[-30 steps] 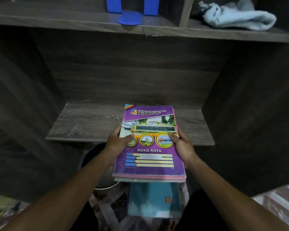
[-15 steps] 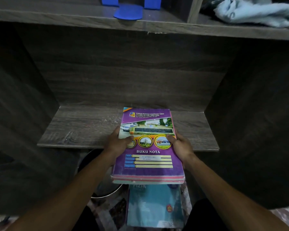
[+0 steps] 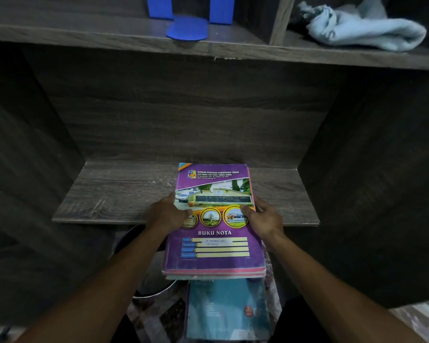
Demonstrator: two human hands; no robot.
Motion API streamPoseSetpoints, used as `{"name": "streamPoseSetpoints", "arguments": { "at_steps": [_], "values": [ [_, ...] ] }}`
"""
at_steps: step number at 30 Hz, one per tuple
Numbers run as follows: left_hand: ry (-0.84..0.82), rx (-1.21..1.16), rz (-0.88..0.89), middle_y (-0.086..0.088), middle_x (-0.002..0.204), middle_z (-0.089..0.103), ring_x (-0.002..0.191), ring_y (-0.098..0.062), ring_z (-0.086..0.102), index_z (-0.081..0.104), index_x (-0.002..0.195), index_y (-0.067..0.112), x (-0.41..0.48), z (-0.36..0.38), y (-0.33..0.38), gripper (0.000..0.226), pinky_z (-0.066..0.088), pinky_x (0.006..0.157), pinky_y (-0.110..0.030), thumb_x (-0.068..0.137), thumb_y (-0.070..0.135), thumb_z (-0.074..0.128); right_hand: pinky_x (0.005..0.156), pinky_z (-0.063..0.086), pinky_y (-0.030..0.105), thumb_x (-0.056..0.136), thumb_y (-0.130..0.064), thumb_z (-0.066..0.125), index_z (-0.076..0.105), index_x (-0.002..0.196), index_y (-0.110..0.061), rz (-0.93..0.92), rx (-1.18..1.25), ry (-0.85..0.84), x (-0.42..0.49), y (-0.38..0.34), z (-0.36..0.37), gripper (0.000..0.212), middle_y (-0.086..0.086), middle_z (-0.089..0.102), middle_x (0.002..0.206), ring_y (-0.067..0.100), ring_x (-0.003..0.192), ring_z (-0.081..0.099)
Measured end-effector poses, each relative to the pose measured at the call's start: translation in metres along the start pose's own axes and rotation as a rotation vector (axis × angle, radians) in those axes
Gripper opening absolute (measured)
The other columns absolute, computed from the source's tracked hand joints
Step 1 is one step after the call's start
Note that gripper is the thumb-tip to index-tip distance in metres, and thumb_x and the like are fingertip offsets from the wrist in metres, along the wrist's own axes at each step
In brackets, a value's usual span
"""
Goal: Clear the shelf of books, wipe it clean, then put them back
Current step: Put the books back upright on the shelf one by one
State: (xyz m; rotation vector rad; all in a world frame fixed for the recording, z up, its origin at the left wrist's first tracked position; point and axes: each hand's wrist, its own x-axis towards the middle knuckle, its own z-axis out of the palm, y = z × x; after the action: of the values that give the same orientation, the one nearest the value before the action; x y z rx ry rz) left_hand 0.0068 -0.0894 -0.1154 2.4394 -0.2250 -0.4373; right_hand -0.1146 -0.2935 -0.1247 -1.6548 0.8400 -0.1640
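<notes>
Topping stack (image 3: 214, 275): purple BUKU NOTA notebook (image 3: 214, 261)

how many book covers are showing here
2: the purple notebook atop the held stack, the teal book lying below it; more books sit hidden in the stack.

Home, wooden shelf (image 3: 109, 194), school notebooks (image 3: 214, 243)

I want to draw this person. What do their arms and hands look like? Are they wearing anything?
Both arms are bare: no sleeve shows on the left forearm or the right forearm. The left hand and right hand wear no gloves, and I see no watch, bracelet or ring, though the light is dim.
</notes>
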Motion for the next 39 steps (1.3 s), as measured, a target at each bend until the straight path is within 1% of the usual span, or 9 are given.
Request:
{"name": "streamPoseSetpoints", "arguments": {
  "at_steps": [3, 7, 17, 20, 24, 26, 32, 35, 39],
  "values": [
    [0.002, -0.016, -0.033, -0.002, 0.119, 0.068, 0.105, -0.023, 0.064, 0.063, 0.124, 0.027, -0.002, 0.000, 0.000, 0.046, 0.050, 0.085, -0.029, 0.081, 0.039, 0.075, 0.066, 0.058, 0.028, 0.094, -0.029, 0.066, 0.062, 0.115, -0.035, -0.033, -0.013, 0.010, -0.003, 0.004, 0.000, 0.022, -0.006, 0.071, 0.091, 0.015, 0.077, 0.072],
    [-0.022, -0.035, -0.127, -0.009, 0.111, 0.071, 0.095, -0.024, 0.067, 0.069, 0.112, 0.014, -0.004, -0.002, 0.003, 0.044, 0.052, 0.075, -0.030, 0.079, 0.042, 0.077, 0.077, 0.062, 0.039, 0.095, -0.029, 0.064, 0.063, 0.107, -0.045, -0.055, 0.010, 0.008, -0.006, 0.013, 0.002, 0.020, -0.005, 0.075, 0.096, 0.017, 0.080, 0.074],
    [-0.034, -0.152, -0.176, -0.009, 0.108, 0.070, 0.094, -0.025, 0.068, 0.067, 0.110, 0.009, -0.002, -0.013, -0.001, 0.042, 0.052, 0.073, -0.030, 0.078, 0.033, 0.080, 0.054, 0.053, 0.016, 0.103, -0.025, 0.050, 0.064, 0.117, -0.028, -0.005, 0.111, 0.018, -0.025, 0.031, -0.004, 0.020, 0.000, 0.075, 0.099, 0.012, 0.076, 0.074],
    [-0.202, -0.469, -0.230, -0.014, 0.104, 0.073, 0.087, -0.028, 0.071, 0.068, 0.108, 0.008, -0.001, -0.022, -0.008, 0.028, 0.057, 0.084, -0.044, 0.082, 0.015, 0.076, 0.061, 0.060, 0.028, 0.103, -0.028, 0.050, 0.060, 0.118, -0.032, 0.026, 0.155, -0.049, -0.032, 0.032, -0.004, 0.018, 0.001, 0.076, 0.097, 0.017, 0.079, 0.075],
    [-0.433, -0.768, -0.234, -0.017, 0.102, 0.073, 0.082, -0.030, 0.073, 0.063, 0.116, 0.005, -0.011, -0.039, -0.004, 0.028, 0.061, 0.067, -0.039, 0.089, -0.003, 0.058, 0.086, 0.058, 0.052, 0.104, -0.039, 0.045, 0.046, 0.131, -0.048, 0.049, 0.121, -0.124, -0.032, 0.039, -0.003, 0.028, 0.003, 0.074, 0.110, 0.023, 0.090, 0.075],
    [-0.490, -0.822, -0.204, -0.017, 0.101, 0.073, 0.079, -0.028, 0.073, 0.063, 0.115, 0.006, -0.017, -0.046, 0.000, 0.029, 0.060, 0.061, -0.036, 0.090, -0.006, 0.054, 0.087, 0.058, 0.053, 0.103, -0.045, 0.043, 0.041, 0.127, -0.064, 0.031, 0.083, -0.120, -0.031, 0.043, -0.001, 0.031, 0.000, 0.070, 0.121, 0.022, 0.093, 0.074],
    [-0.574, -0.834, -0.228, -0.014, 0.090, 0.075, 0.071, -0.025, 0.073, 0.063, 0.108, 0.006, -0.030, -0.062, 0.016, 0.026, 0.060, 0.057, -0.034, 0.090, -0.004, 0.047, 0.090, 0.056, 0.053, 0.101, -0.050, 0.042, 0.037, 0.116, -0.080, 0.014, 0.074, -0.103, -0.026, 0.051, 0.002, 0.034, -0.003, 0.065, 0.130, 0.022, 0.098, 0.073],
    [-0.594, -0.815, -0.214, -0.013, 0.087, 0.075, 0.068, -0.024, 0.073, 0.063, 0.103, 0.007, -0.040, -0.077, 0.026, 0.026, 0.060, 0.057, -0.034, 0.090, -0.006, 0.044, 0.094, 0.055, 0.052, 0.103, -0.045, 0.041, 0.035, 0.121, -0.079, 0.017, 0.057, -0.091, -0.029, 0.044, 0.002, 0.039, -0.001, 0.058, 0.140, 0.025, 0.109, 0.068],
    [-0.592, -0.881, -0.129, -0.015, 0.096, 0.074, 0.078, -0.025, 0.073, 0.063, 0.107, 0.007, -0.053, -0.105, 0.033, 0.036, 0.061, 0.064, -0.036, 0.085, -0.014, 0.043, 0.083, 0.059, 0.051, 0.106, -0.035, 0.040, 0.034, 0.136, -0.059, 0.026, 0.102, -0.090, -0.034, 0.037, 0.000, 0.039, -0.002, 0.071, 0.112, 0.025, 0.086, 0.074]
  ]
}}
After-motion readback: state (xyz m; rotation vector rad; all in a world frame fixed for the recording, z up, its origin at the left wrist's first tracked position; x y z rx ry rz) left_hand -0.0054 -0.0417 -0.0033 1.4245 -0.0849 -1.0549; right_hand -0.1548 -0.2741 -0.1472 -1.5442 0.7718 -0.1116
